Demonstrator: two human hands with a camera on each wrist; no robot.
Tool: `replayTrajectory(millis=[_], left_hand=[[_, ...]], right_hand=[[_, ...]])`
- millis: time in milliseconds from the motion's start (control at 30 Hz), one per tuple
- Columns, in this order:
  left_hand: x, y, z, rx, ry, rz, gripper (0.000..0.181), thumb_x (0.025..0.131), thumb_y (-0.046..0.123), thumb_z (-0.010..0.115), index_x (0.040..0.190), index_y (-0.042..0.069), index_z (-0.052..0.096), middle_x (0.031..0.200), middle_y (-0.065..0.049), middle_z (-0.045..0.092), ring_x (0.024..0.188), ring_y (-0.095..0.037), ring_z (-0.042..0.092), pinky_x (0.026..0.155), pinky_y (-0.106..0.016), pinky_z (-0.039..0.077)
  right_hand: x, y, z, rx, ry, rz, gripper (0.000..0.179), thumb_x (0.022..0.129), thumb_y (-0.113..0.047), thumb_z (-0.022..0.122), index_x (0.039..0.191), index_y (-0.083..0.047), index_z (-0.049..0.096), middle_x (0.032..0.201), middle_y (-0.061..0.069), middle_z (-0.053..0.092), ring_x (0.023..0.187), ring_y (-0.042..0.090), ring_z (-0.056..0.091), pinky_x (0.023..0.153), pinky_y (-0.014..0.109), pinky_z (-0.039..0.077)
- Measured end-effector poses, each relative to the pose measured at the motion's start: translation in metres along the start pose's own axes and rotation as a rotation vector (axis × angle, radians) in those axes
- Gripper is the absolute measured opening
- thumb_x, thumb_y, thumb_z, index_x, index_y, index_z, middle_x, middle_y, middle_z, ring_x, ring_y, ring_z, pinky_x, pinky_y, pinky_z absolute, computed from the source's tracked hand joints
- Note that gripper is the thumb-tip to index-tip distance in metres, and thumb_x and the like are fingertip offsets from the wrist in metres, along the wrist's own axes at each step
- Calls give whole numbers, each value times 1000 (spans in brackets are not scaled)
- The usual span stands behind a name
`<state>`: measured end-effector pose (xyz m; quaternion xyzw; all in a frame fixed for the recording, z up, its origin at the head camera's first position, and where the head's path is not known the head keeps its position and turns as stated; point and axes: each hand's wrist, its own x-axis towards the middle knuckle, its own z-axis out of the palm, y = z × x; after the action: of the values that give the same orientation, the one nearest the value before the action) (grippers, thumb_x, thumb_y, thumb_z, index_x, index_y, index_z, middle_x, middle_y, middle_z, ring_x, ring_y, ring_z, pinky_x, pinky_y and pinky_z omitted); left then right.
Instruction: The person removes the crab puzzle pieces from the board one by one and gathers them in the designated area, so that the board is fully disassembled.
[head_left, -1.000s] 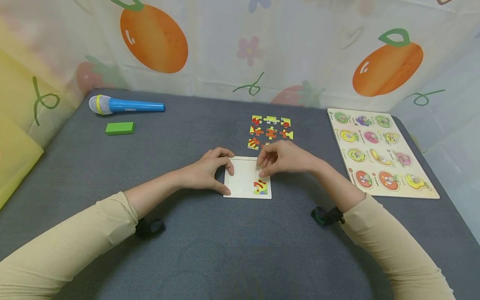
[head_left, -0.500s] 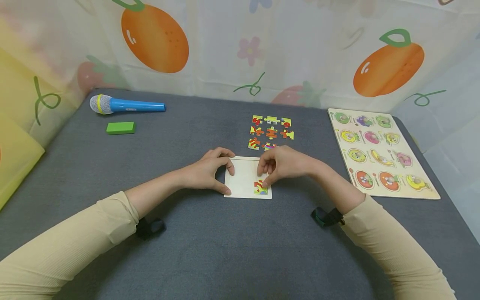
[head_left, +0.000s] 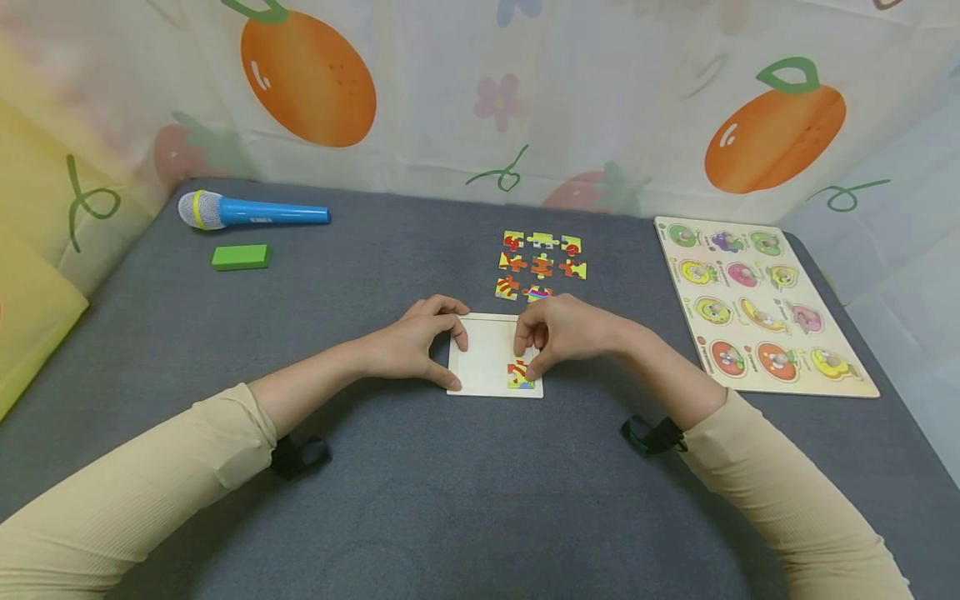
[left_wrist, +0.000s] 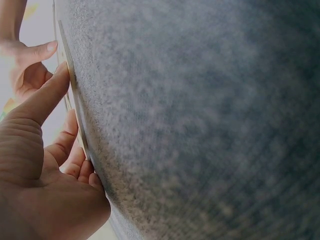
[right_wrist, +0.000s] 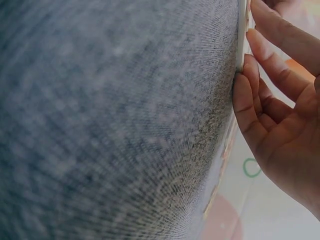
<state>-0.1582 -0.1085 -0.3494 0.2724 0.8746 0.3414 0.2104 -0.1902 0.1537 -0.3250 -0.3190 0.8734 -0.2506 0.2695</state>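
Observation:
A small pale wooden puzzle tray (head_left: 483,358) lies on the grey table, with one red, yellow and green puzzle piece (head_left: 517,382) in its near right corner. My left hand (head_left: 412,342) holds the tray's left side, thumb at the near corner and bent fingers along the far part. Over the right side is my right hand (head_left: 573,329), its thumb touching the piece and its index fingertip low over the tray just beyond it. In the right wrist view the other fingers (right_wrist: 245,105) rest loosely bent against the tray's edge.
Beyond the tray, several loose puzzle pieces (head_left: 542,265) lie in spaced rows. A fruit puzzle board (head_left: 738,317) is at the right. At the far left are a blue toy microphone (head_left: 273,212) and a green block (head_left: 240,257). A fruit-print curtain (head_left: 435,100) hangs behind the table.
My right hand has come slightly nearer, its thumb moving from above the puzzle piece onto it. The piece stays in the same corner. My left hand and the tray have not moved.

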Motion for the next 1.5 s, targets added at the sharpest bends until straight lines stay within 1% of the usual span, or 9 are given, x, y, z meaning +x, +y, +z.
replayTrajectory(millis=[200, 433, 700, 867, 1200, 1367, 1500], left_hand=[[0, -1, 1, 5, 5, 2, 39, 73, 24, 88, 100, 14, 62, 153, -12, 34, 141, -35, 27, 115, -56, 26], [0, -1, 1, 12, 8, 1, 39, 72, 23, 88, 99, 14, 62, 152, -12, 34, 141, -35, 27, 115, -55, 27], [0, 1, 1, 12, 15, 6, 38, 72, 23, 88, 98, 13, 61, 152, -13, 35, 141, -35, 28, 115, -54, 27], [0, 1, 1, 11, 14, 6, 38, 72, 22, 88, 98, 13, 62, 152, -13, 35, 141, -34, 28, 115, -53, 28], [-1, 1, 1, 7, 11, 7, 38, 72, 22, 88, 98, 14, 61, 152, -13, 34, 141, -34, 28, 115, -53, 28], [0, -1, 1, 11, 15, 9, 39, 71, 22, 88, 98, 14, 62, 152, -13, 35, 140, -34, 29, 114, -53, 28], [1, -1, 2, 12, 17, 7, 39, 71, 22, 89, 98, 14, 62, 151, -13, 35, 139, -34, 29, 114, -53, 28]], right_hand=[[0, 2, 1, -10, 10, -28, 25, 68, -20, 90, 86, -16, 73, 77, 0, 62, 74, 10, 55, 68, 25, 46], [0, 0, 0, -4, -12, -8, 26, 69, -21, 90, 87, -15, 73, 80, 3, 63, 77, 12, 55, 70, 25, 45], [-1, -2, 1, -12, -24, 17, 25, 70, -20, 89, 88, -17, 72, 80, 1, 62, 76, 13, 54, 70, 27, 45], [-2, -3, -1, 2, -35, 10, 25, 72, -19, 88, 89, -16, 70, 81, 0, 63, 78, 13, 55, 71, 28, 46], [-3, -2, -2, 37, -66, -14, 20, 78, -19, 83, 91, -15, 68, 86, -1, 64, 81, 13, 56, 75, 29, 46], [-4, -2, -4, 47, -68, -14, 20, 79, -19, 83, 90, -15, 67, 86, -1, 64, 82, 14, 56, 76, 29, 46], [-3, -2, -3, 43, -70, -18, 19, 79, -20, 82, 90, -15, 67, 84, 0, 63, 79, 14, 55, 73, 29, 45]])
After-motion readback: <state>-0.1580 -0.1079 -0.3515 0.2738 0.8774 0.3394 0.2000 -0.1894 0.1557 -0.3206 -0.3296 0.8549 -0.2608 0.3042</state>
